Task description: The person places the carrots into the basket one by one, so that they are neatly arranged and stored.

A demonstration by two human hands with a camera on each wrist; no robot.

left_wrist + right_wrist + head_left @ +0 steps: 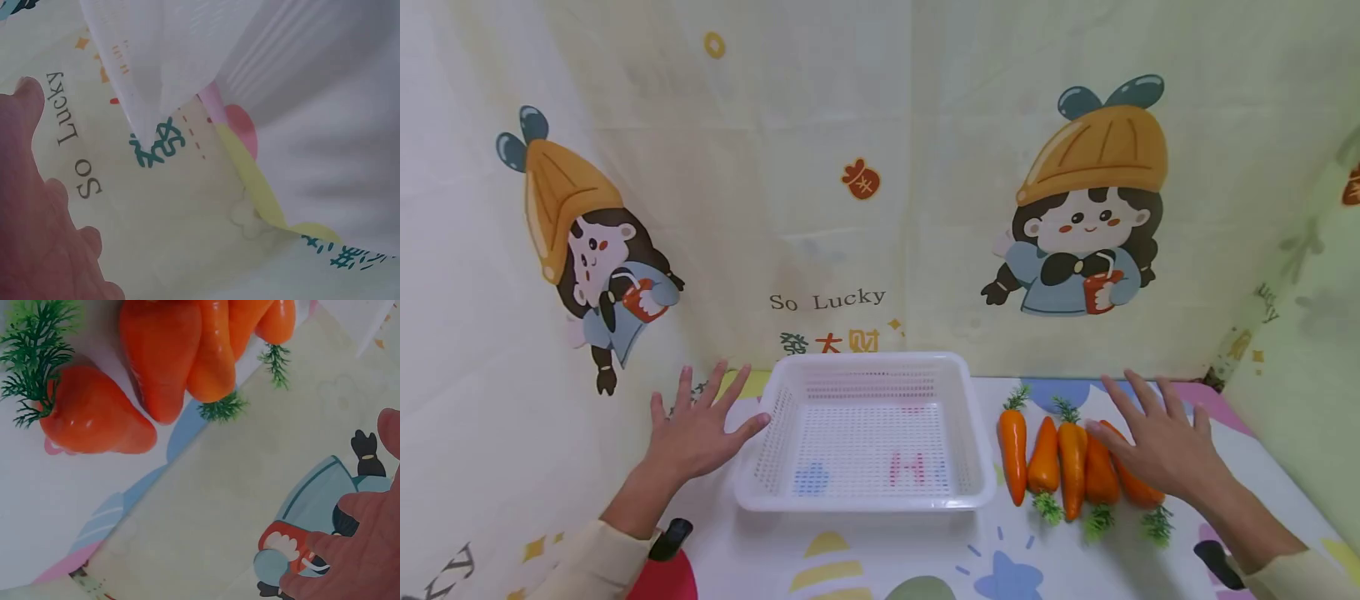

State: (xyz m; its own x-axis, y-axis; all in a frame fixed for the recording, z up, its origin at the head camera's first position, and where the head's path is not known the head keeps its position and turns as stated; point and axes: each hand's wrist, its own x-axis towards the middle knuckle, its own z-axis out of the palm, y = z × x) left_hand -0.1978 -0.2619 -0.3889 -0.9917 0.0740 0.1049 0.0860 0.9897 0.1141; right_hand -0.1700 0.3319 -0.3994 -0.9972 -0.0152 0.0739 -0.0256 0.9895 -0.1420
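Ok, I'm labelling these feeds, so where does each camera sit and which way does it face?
Head: on the person's head, facing forward and down at the white basket, carrots and printed backdrop; left hand and right hand both show.
Left wrist: on that wrist, facing the basket's side and backdrop; part of the left hand shows at the left edge.
Right wrist: on that wrist, facing carrots and backdrop; part of the right hand shows lower right.
Shared: head and right wrist both see carrots.
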